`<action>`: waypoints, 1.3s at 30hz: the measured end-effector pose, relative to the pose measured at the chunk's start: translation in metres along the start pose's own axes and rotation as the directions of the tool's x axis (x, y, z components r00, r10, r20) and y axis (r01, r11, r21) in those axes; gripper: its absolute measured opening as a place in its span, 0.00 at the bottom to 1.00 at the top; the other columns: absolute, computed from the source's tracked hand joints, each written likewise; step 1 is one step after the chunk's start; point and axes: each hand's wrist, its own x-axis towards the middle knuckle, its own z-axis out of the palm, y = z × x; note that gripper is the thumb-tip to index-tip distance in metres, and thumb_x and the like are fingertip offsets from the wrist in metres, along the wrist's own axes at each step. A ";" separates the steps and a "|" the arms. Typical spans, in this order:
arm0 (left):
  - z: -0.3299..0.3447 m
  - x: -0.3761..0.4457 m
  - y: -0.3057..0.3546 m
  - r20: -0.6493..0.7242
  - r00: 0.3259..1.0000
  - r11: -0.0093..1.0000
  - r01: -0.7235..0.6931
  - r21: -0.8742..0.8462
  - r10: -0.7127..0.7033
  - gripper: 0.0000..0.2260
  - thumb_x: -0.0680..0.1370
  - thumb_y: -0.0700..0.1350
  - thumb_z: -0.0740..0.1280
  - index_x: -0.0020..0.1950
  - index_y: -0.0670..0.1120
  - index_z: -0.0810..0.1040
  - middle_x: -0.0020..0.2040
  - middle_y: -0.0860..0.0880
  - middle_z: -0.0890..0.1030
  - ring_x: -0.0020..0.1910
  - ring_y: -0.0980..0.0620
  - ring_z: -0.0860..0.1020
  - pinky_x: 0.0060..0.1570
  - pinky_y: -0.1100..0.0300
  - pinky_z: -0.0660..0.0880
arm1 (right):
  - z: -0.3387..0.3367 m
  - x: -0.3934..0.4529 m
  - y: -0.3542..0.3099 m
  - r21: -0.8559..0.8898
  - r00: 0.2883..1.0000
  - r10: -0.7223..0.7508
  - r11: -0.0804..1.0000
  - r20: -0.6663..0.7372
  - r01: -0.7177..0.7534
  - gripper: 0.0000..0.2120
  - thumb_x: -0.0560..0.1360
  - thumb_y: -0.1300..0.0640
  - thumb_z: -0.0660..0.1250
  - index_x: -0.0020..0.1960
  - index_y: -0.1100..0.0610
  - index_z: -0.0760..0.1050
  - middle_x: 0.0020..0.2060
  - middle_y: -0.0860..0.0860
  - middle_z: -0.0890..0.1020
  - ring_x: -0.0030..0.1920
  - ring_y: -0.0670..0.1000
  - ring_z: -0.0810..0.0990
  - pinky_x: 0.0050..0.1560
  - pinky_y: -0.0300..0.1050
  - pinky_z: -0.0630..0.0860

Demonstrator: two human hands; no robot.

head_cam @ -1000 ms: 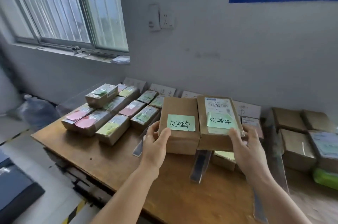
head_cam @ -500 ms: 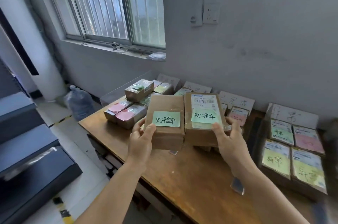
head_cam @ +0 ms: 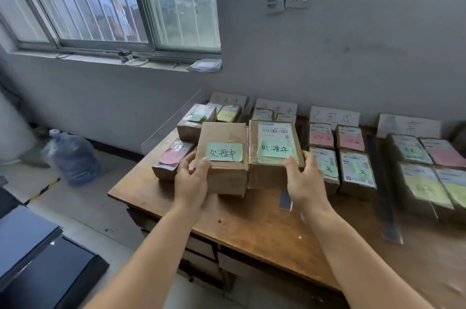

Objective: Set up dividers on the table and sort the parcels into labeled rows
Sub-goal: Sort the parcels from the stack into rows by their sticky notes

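Two brown cardboard parcels (head_cam: 222,155), each with green sticky note (head_cam: 224,152), black handwriting. Right of them, parcels with pink notes (head_cam: 321,139). Brown wooden table (head_cam: 252,228). Blue water jug (head_cam: 73,157) left of table. Grey wall (head_cam: 353,56).

Two green sticky notes carry the handwritten characters 处理中: one on the plain brown parcel (head_cam: 222,157) that the left hand (head_cam: 191,182) grips, the other on the parcel with a printed shipping label (head_cam: 274,147) that the right hand (head_cam: 303,182) grips. That label shows a barcode; its small print is too fine to read. Along the table's far edge stand white cards: one (head_cam: 276,108) reads 处理中, the next (head_cam: 334,117) reads 已完成, and the card near the far right corner (head_cam: 408,126) ends in 常, its first character blurred. The leftmost card (head_cam: 228,100) is too faint to read. Pink notes on the parcels before the 已完成 card are illegible
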 end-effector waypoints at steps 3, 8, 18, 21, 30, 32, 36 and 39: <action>-0.011 0.016 -0.003 0.024 0.999 1.000 0.026 0.016 -0.026 0.11 0.76 0.50 0.67 0.57 0.60 0.72 0.53 0.50 0.81 0.51 0.52 0.79 0.43 0.55 0.77 | 0.018 -0.007 0.003 -0.050 0.994 0.063 0.996 -0.093 -0.068 0.27 0.79 0.43 0.56 0.75 0.49 0.54 0.71 0.55 0.60 0.48 0.47 0.62 0.53 0.45 0.65; -0.021 0.035 -0.012 0.051 0.997 0.998 0.059 0.011 -0.060 0.16 0.76 0.49 0.67 0.64 0.57 0.71 0.53 0.50 0.81 0.51 0.52 0.79 0.43 0.55 0.76 | 0.040 -0.013 0.012 -0.124 0.968 0.174 0.972 -0.180 -0.198 0.28 0.79 0.41 0.54 0.76 0.49 0.52 0.70 0.58 0.56 0.50 0.58 0.73 0.55 0.53 0.71; -0.029 0.053 -0.016 0.144 0.988 0.998 0.057 0.009 -0.058 0.13 0.76 0.48 0.67 0.58 0.59 0.72 0.54 0.49 0.82 0.54 0.50 0.80 0.52 0.49 0.78 | 0.083 -0.008 0.050 -0.224 0.931 0.292 0.914 -0.219 -0.339 0.25 0.80 0.44 0.53 0.74 0.48 0.52 0.66 0.59 0.60 0.56 0.65 0.71 0.57 0.55 0.69; -0.027 0.054 -0.011 0.179 0.983 0.999 0.036 0.000 -0.035 0.10 0.76 0.48 0.67 0.55 0.60 0.73 0.52 0.52 0.83 0.53 0.53 0.80 0.53 0.51 0.78 | 0.086 -0.004 0.060 -0.230 0.936 0.295 0.914 -0.191 -0.335 0.25 0.80 0.45 0.52 0.74 0.50 0.51 0.66 0.60 0.60 0.57 0.65 0.71 0.58 0.55 0.70; -0.020 0.055 -0.005 0.230 0.973 0.998 0.031 -0.058 -0.017 0.15 0.76 0.48 0.67 0.62 0.57 0.73 0.50 0.54 0.84 0.54 0.53 0.80 0.56 0.47 0.78 | 0.088 -0.007 0.073 -0.658 0.997 -0.052 0.753 -0.060 0.000 0.33 0.77 0.52 0.63 0.75 0.52 0.49 0.74 0.55 0.51 0.75 0.60 0.48 0.72 0.55 0.56; -0.019 0.055 -0.005 0.235 0.972 0.998 0.034 -0.061 -0.019 0.15 0.76 0.48 0.67 0.62 0.57 0.73 0.49 0.54 0.84 0.53 0.54 0.80 0.54 0.48 0.78 | 0.088 -0.003 0.080 -0.791 0.985 -0.151 0.592 0.082 0.157 0.32 0.78 0.54 0.62 0.77 0.50 0.49 0.76 0.52 0.49 0.76 0.56 0.43 0.74 0.52 0.46; -0.019 0.053 -0.005 0.248 0.969 0.997 0.027 -0.068 -0.009 0.14 0.77 0.48 0.67 0.61 0.58 0.73 0.48 0.55 0.84 0.48 0.58 0.82 0.49 0.54 0.78 | 0.090 0.010 0.087 -0.838 0.965 -0.175 0.482 0.194 0.255 0.30 0.78 0.61 0.59 0.76 0.50 0.53 0.76 0.49 0.55 0.76 0.53 0.49 0.74 0.49 0.48; -0.020 0.052 -0.003 0.261 0.965 0.997 0.023 -0.072 -0.003 0.12 0.77 0.48 0.66 0.60 0.59 0.73 0.48 0.55 0.84 0.46 0.60 0.82 0.48 0.54 0.78 | 0.091 0.018 0.089 -0.840 0.963 -0.186 0.475 0.194 0.261 0.29 0.78 0.63 0.58 0.76 0.49 0.54 0.75 0.49 0.57 0.76 0.54 0.51 0.73 0.49 0.51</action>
